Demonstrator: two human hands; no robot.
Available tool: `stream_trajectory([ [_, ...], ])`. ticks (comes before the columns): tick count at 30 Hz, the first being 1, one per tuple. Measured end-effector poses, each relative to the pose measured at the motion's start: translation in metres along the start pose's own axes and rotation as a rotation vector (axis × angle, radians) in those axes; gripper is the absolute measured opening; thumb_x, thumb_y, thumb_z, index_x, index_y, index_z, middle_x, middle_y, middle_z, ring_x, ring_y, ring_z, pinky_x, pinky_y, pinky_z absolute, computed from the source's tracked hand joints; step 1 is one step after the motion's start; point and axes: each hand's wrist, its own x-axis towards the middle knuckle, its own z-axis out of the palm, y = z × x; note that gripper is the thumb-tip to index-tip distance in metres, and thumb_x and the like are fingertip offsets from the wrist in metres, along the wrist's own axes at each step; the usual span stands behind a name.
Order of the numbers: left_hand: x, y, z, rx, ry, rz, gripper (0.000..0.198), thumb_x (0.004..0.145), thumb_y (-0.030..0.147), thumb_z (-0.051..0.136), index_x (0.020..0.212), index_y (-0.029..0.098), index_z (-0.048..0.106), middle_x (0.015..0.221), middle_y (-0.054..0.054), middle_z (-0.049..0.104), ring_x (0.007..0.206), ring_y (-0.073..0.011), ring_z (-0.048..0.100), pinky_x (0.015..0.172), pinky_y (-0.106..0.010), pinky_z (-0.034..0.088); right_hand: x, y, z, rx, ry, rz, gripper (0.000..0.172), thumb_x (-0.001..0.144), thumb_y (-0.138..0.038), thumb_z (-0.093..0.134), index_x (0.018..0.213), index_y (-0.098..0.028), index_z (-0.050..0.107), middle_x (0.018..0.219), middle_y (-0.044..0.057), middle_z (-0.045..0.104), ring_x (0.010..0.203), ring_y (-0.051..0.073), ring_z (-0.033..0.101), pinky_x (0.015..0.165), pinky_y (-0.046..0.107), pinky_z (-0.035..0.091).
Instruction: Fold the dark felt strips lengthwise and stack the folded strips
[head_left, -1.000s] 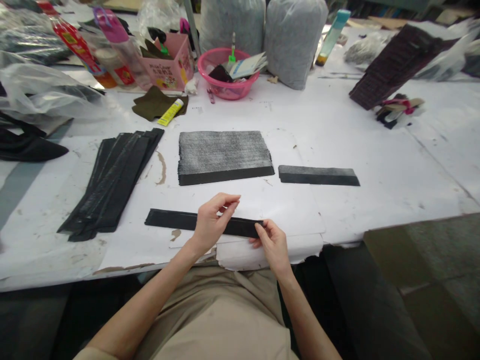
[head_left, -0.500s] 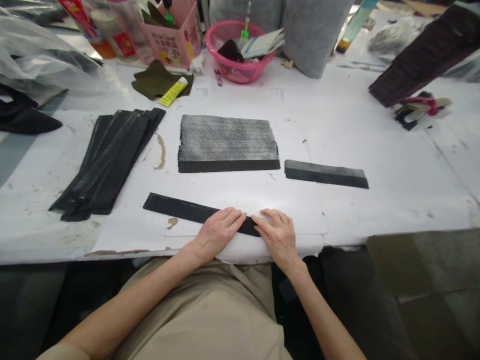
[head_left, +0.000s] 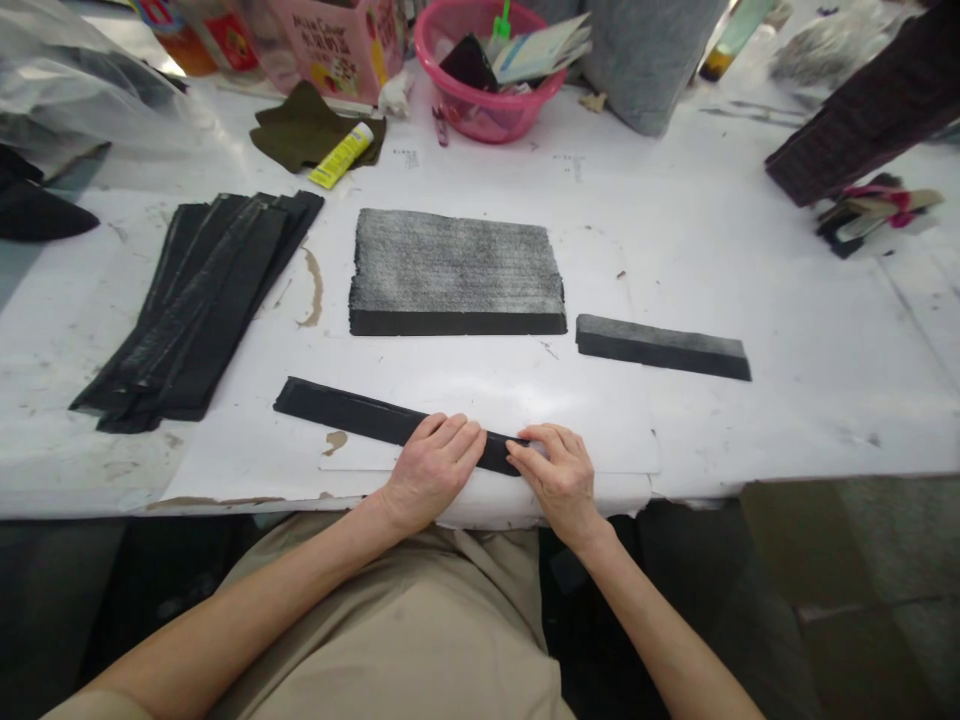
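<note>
A long black strip [head_left: 341, 412] lies slanted on white paper near the table's front edge. My left hand [head_left: 433, 470] rests flat on the strip's right part, fingers stretched out together. My right hand [head_left: 559, 478] lies beside it, fingertips pressing the strip's right end. Neither hand grips anything. Beyond them sits a wide grey-black block of stacked strips [head_left: 456, 272], and to its right a narrow grey-black piece [head_left: 661, 346].
A pile of black strips [head_left: 196, 300] lies at the left. At the back stand a pink basin [head_left: 487, 75], a pink box [head_left: 341, 45], a yellow tube [head_left: 341, 155] on olive cloth, and grey bags. Dark stacked material [head_left: 870, 110] is at the far right.
A second ago my hands held the strip's right end raised in a pinch. They have since laid it down and now press flat on it. The view has tilted slightly.
</note>
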Motion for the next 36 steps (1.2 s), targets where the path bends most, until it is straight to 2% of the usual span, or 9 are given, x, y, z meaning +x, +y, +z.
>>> stream_trajectory([
  [3,0.000,-0.001,0.001,-0.006,0.017,-0.014,0.018,0.093,0.013,0.047,0.103,0.012,0.062,0.104,-0.010,0.065,0.099,-0.0221,0.058,0.088,-0.036,0.045,0.000,0.001,0.000,0.090,0.011,0.067,0.008,0.090,-0.029,0.062,0.092,-0.026,0.069,0.099,0.004,0.065,0.098,0.020,0.056,0.087,0.036,0.045],
  [6,0.001,-0.002,0.001,-0.001,0.004,-0.020,0.022,0.094,0.014,0.048,0.113,0.016,0.060,0.103,-0.008,0.063,0.097,-0.0216,0.057,0.087,-0.035,0.044,0.001,0.002,0.000,0.114,0.006,0.096,0.017,0.088,-0.030,0.066,0.103,-0.024,0.067,0.103,0.005,0.063,0.100,0.022,0.054,0.089,0.037,0.045],
  [9,0.002,-0.001,0.001,0.023,-0.050,0.013,0.031,0.094,0.016,0.048,0.125,0.020,0.054,0.100,-0.008,0.063,0.097,-0.0225,0.057,0.086,-0.038,0.044,0.002,0.002,-0.001,0.050,-0.031,0.077,0.025,0.088,-0.028,0.064,0.113,-0.026,0.066,0.106,0.006,0.062,0.099,0.022,0.053,0.088,0.037,0.045],
  [20,0.000,-0.001,-0.003,-0.019,-0.064,0.007,0.028,0.094,0.013,0.046,0.120,0.015,0.056,0.102,-0.010,0.065,0.104,-0.0227,0.058,0.090,-0.039,0.045,-0.004,0.002,0.002,-0.068,-0.037,-0.027,0.020,0.091,-0.026,0.061,0.110,-0.029,0.068,0.102,0.005,0.067,0.099,0.021,0.055,0.085,0.035,0.042],
  [25,-0.011,-0.014,-0.003,-0.088,-0.003,-0.076,0.026,0.091,0.011,0.050,0.114,0.017,0.060,0.106,-0.009,0.065,0.103,-0.0222,0.059,0.093,-0.038,0.046,-0.003,0.006,-0.003,0.127,0.001,0.086,0.009,0.091,-0.029,0.061,0.092,-0.026,0.070,0.096,0.003,0.067,0.094,0.020,0.057,0.084,0.035,0.044],
  [28,-0.014,-0.019,0.000,-0.124,0.061,-0.151,0.019,0.089,0.013,0.053,0.104,0.018,0.062,0.099,-0.007,0.065,0.098,-0.0209,0.060,0.091,-0.037,0.048,0.003,0.005,-0.010,0.248,-0.017,0.163,0.011,0.090,-0.033,0.061,0.095,-0.024,0.066,0.094,0.004,0.066,0.093,0.020,0.057,0.082,0.034,0.047],
  [31,-0.014,-0.020,0.001,-0.170,0.055,-0.161,0.015,0.088,0.015,0.053,0.100,0.017,0.062,0.097,-0.007,0.064,0.099,-0.0216,0.059,0.089,-0.038,0.049,0.013,-0.004,-0.011,0.081,-0.070,0.163,0.025,0.084,-0.038,0.069,0.103,-0.023,0.063,0.099,0.006,0.064,0.094,0.023,0.056,0.080,0.036,0.045],
  [34,-0.014,-0.020,0.000,-0.208,0.063,-0.166,0.013,0.088,0.015,0.053,0.099,0.017,0.060,0.099,-0.008,0.064,0.101,-0.0219,0.058,0.090,-0.038,0.049,0.025,-0.016,-0.007,-0.142,-0.145,0.128,0.026,0.078,-0.038,0.076,0.092,-0.022,0.061,0.090,0.005,0.062,0.087,0.023,0.054,0.072,0.035,0.042],
  [36,-0.013,-0.020,-0.002,-0.229,0.066,-0.190,0.015,0.088,0.016,0.055,0.102,0.017,0.059,0.102,-0.008,0.063,0.101,-0.0222,0.058,0.089,-0.038,0.049,0.033,-0.020,-0.006,-0.175,-0.203,0.110,0.027,0.074,-0.035,0.079,0.081,-0.022,0.057,0.083,0.003,0.059,0.080,0.021,0.053,0.067,0.033,0.040],
])
